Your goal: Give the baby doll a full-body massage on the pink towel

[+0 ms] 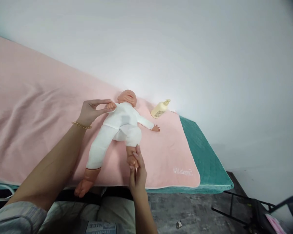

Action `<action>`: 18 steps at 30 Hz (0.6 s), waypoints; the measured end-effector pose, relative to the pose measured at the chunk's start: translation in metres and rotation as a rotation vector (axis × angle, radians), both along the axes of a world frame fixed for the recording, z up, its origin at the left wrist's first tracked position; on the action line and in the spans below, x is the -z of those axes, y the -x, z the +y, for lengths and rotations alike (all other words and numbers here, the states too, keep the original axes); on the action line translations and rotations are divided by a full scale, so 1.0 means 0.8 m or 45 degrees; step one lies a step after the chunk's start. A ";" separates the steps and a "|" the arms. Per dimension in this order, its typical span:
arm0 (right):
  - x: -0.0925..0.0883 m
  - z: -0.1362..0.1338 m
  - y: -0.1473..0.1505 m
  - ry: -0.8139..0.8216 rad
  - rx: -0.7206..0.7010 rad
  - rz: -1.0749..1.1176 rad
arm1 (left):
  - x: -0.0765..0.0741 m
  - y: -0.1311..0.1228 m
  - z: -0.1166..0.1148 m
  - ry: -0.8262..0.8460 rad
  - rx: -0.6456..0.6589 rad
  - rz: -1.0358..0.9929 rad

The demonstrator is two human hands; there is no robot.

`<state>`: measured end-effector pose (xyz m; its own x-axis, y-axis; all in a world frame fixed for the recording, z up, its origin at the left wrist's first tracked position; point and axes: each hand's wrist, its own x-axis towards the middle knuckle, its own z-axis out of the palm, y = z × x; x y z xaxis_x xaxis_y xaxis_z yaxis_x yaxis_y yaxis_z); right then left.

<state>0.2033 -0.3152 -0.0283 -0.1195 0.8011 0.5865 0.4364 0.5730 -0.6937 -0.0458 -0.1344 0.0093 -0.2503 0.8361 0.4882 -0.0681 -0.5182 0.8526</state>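
Note:
A baby doll (123, 114) with a white cloth body lies on its back on a pink blanket (163, 156). My left hand (94, 110), with a gold bracelet at the wrist, pinches the doll's hand beside its shoulder. Lower down, my right hand (139, 174) grips the doll's foot, and that leg is bent at the knee. The doll's other leg stretches toward me, its foot over the front edge. Its other arm lies out to the side on the blanket. A pale yellow pump bottle (159, 110) stands beyond that arm.
The blanket covers a green padded bed (205, 156), which shows at the right end. A white wall (185, 48) rises right behind it. At the lower right, a black metal frame (230, 211) stands on the grey floor (180, 208).

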 end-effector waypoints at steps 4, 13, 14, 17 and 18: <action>-0.034 0.040 0.002 0.057 -0.012 -0.021 | -0.004 -0.011 -0.009 0.043 0.094 0.284; -0.063 0.089 0.017 0.119 0.006 -0.046 | 0.000 -0.019 -0.008 0.012 0.121 0.548; -0.064 0.090 0.017 0.128 0.008 -0.043 | -0.001 -0.019 -0.008 0.009 0.116 0.533; -0.062 0.087 0.015 0.146 0.026 -0.027 | -0.002 -0.017 -0.010 0.004 0.078 0.449; -0.060 0.084 0.014 0.143 0.034 -0.020 | -0.003 -0.016 -0.010 0.010 0.045 0.418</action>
